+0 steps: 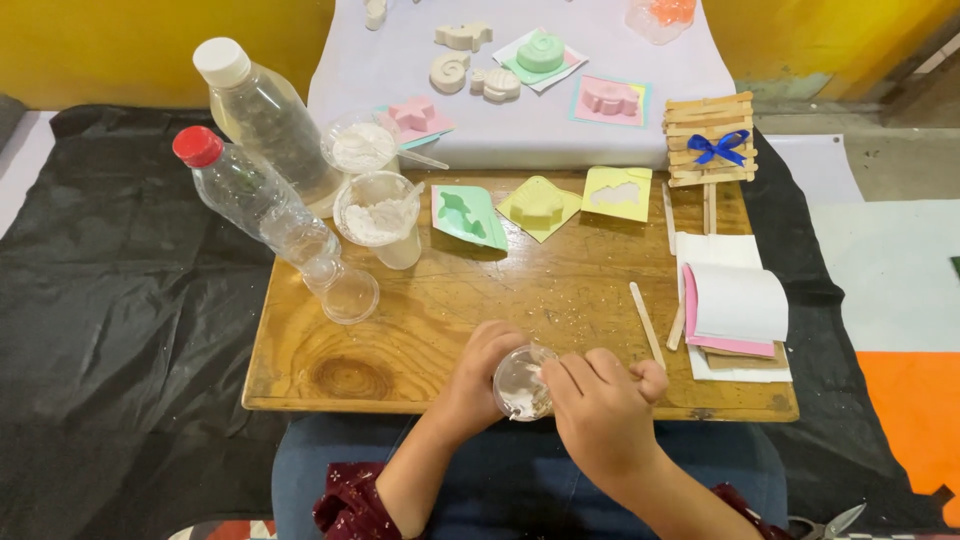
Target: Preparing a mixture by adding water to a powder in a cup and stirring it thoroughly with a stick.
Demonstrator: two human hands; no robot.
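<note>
My left hand (478, 368) grips a small clear plastic cup (519, 383) at the near edge of the wooden table (330, 370). My right hand (603, 402) is at the cup's rim, fingers curled over its opening; whether it holds anything I cannot tell. White residue shows inside the cup. A wooden stick (646, 322) lies on the table just right of my right hand.
Two clear bottles, red cap (250, 200) and white cap (262, 115), stand at the left beside cups of white powder (378, 212). Green (466, 215) and yellow (538, 205) moulds lie mid-table. A stick box with a blue bow (710, 140) and paper sheets (735, 310) sit right. Plaster casts (470, 60) rest on white cloth.
</note>
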